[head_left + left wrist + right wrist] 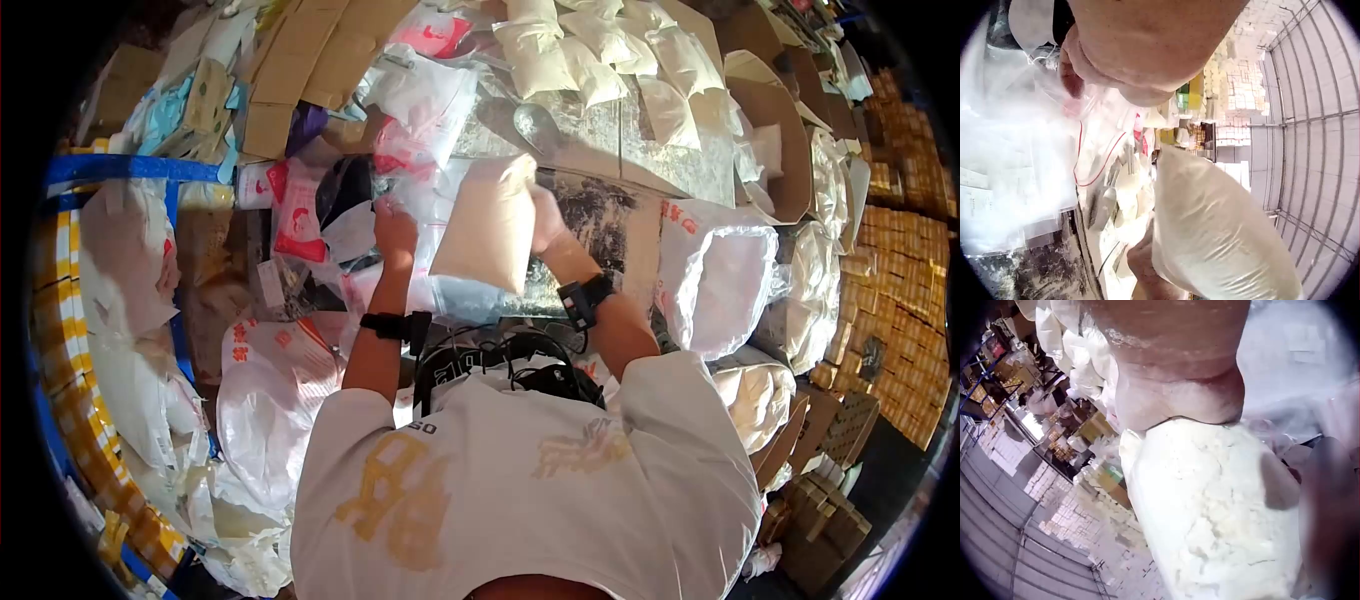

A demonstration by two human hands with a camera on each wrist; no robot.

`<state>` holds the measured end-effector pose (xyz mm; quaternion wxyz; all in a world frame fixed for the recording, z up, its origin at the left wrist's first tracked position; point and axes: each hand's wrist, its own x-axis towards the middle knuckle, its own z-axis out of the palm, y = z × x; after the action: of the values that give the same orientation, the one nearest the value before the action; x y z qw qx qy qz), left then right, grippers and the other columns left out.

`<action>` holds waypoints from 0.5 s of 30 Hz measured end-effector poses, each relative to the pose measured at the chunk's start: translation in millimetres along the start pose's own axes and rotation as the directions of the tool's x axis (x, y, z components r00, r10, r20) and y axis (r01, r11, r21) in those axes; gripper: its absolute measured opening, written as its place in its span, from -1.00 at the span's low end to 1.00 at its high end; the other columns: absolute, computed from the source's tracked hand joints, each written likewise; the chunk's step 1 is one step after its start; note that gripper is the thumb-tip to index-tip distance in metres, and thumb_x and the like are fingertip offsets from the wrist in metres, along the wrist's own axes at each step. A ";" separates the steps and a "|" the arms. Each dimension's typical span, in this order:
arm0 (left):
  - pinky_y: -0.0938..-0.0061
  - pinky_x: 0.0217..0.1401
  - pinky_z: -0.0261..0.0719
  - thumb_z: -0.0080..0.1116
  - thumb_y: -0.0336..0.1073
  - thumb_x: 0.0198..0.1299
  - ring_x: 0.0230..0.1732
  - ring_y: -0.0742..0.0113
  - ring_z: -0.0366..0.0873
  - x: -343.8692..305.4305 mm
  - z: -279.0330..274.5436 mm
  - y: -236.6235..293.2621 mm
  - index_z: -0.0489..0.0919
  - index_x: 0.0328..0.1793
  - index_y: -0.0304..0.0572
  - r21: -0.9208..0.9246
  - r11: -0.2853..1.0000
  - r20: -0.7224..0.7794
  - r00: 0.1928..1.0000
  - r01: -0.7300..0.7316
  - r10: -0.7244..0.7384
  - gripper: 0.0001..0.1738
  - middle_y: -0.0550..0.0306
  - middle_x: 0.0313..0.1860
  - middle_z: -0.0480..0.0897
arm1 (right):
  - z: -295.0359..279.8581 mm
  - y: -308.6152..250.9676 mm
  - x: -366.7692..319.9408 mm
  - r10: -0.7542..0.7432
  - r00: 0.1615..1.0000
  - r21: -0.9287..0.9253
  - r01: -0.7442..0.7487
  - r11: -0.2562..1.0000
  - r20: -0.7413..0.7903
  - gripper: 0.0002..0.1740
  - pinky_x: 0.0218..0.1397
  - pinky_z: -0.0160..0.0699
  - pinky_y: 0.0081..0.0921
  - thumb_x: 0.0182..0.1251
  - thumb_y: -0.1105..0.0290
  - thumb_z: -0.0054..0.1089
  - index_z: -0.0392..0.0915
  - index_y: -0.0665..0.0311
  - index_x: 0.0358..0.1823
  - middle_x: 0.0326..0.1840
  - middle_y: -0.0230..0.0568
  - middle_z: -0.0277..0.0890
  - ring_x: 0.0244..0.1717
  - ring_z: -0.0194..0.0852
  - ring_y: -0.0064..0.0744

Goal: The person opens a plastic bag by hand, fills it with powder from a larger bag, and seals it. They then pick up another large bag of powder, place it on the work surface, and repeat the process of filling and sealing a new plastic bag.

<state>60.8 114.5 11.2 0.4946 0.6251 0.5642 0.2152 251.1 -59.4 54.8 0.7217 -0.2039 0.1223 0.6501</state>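
My right hand (546, 222) grips a plump clear bag of pale powder (485, 228) by its upper corner, holding it tilted over the worktable. In the right wrist view, the powder bag (1210, 512) fills the space below the hand, its contents cream-coloured and lumpy. My left hand (396, 234) is to the left of the powder bag, fingers curled at a thin clear plastic bag (1041, 90). Its fingertips are partly hidden in the left wrist view. A stack of flat clear bags (1010, 169) lies beneath.
Several filled powder bags (600, 45) lie along the table's back, near a metal scoop (537, 128). An open white sack (715, 280) stands at right, beside cardboard boxes (765, 130). Red-and-white printed bags (298, 215) lie at left. Blue-framed racking (130, 168) bounds the left side.
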 end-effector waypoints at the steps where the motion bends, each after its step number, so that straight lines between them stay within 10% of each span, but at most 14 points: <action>1: 0.19 -0.30 0.61 -0.16 -0.18 0.44 -0.26 0.08 0.67 -8.0 0.2 16.1 0.41 0.25 -0.25 -0.072 0.978 0.096 0.978 0.195 -0.188 -0.61 -0.14 -0.29 0.64 | -3.7 8.7 1.6 0.116 0.990 0.087 -0.122 0.989 0.075 -0.47 0.38 0.44 -0.06 0.54 0.14 -0.25 0.40 0.40 0.29 0.24 0.11 0.52 0.22 0.53 0.00; 8: 0.25 -0.27 0.68 -0.25 0.08 0.51 -0.21 0.32 0.67 -37.2 -2.0 14.0 0.40 0.40 -0.01 -0.505 0.640 0.654 0.741 0.579 -0.155 -0.48 0.08 -0.13 0.68 | -3.4 51.9 14.9 0.214 0.953 -0.018 -0.222 0.975 -0.215 -0.53 0.19 0.65 -0.10 0.59 0.20 -0.26 0.42 0.42 0.23 0.08 0.07 0.61 0.01 0.67 -0.06; 15: 0.32 0.02 0.68 -0.17 0.10 0.51 -0.05 0.29 0.67 -41.0 -6.7 16.5 0.45 0.33 -0.16 -0.438 0.479 0.854 0.519 0.761 -0.044 -0.45 0.07 0.05 0.66 | 2.6 51.6 12.5 0.113 0.967 -0.147 -0.148 0.978 -0.227 -0.62 0.05 0.74 -0.21 0.54 0.31 -0.12 0.43 0.41 0.21 0.02 -0.01 0.64 -0.07 0.71 -0.16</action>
<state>52.2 81.5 40.0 0.9352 0.1950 0.2950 0.0190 201.4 -43.4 44.6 0.6404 -0.3234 0.1600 0.6780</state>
